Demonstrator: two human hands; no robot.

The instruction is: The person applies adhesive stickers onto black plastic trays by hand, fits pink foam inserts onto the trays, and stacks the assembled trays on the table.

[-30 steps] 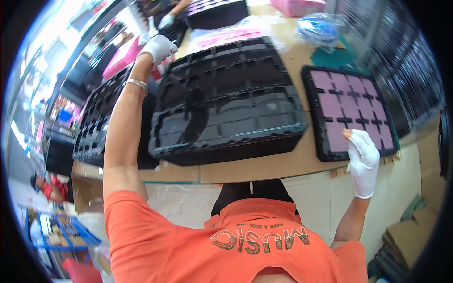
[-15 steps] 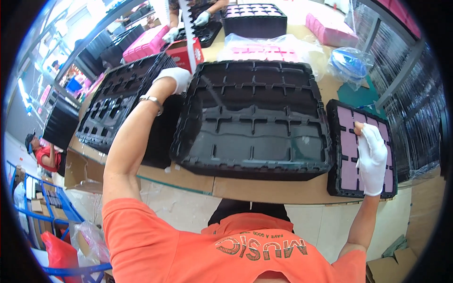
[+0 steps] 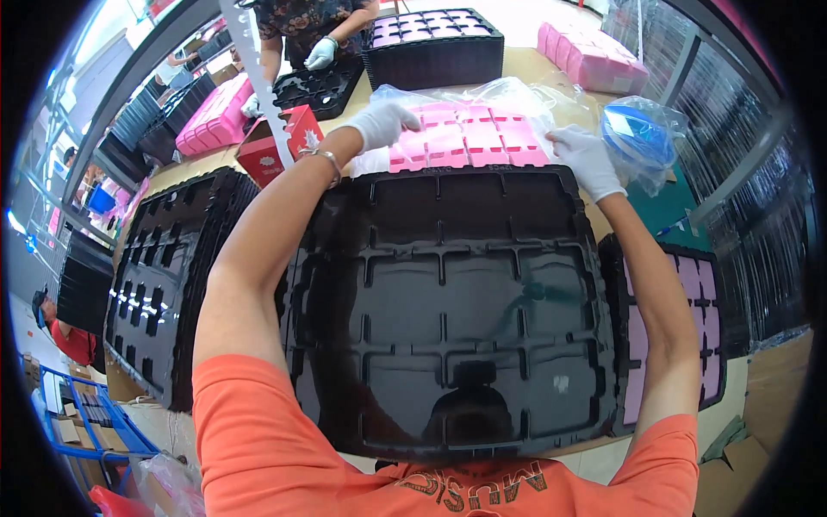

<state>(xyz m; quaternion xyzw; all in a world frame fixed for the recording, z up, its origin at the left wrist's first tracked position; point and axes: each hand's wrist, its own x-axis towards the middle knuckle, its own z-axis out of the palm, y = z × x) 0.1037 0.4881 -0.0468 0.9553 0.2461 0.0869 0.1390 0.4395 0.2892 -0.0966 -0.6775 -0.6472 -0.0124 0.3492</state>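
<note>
A block of pink foam pieces [image 3: 469, 142] lies in a loose clear plastic bag [image 3: 517, 93] beyond the large black tray. My left hand [image 3: 385, 127], in a white glove, is over the block's left end with fingers curled; what they hold is hidden. At the right end my gloved right hand [image 3: 587, 159] pinches the bag's edge. Both forearms reach over or past the big glossy black compartment tray [image 3: 482, 293], which has no pieces in its compartments. To its right, partly under my right arm, sits a black tray filled with purple foam pieces [image 3: 637, 362].
Another black tray [image 3: 159, 284] leans at the left. A red box [image 3: 280, 142] stands by a white slotted post [image 3: 267, 95]. Across the table a co-worker's gloved hand [image 3: 321, 53] is over a black tray. A bagged blue item [image 3: 637, 133] lies at the right, near a grey metal frame post.
Both hands have moved to the bagged pink foam: my left from the tray's far left corner, my right from the purple pieces. My view has shifted forward, so the large tray appears nearer.
</note>
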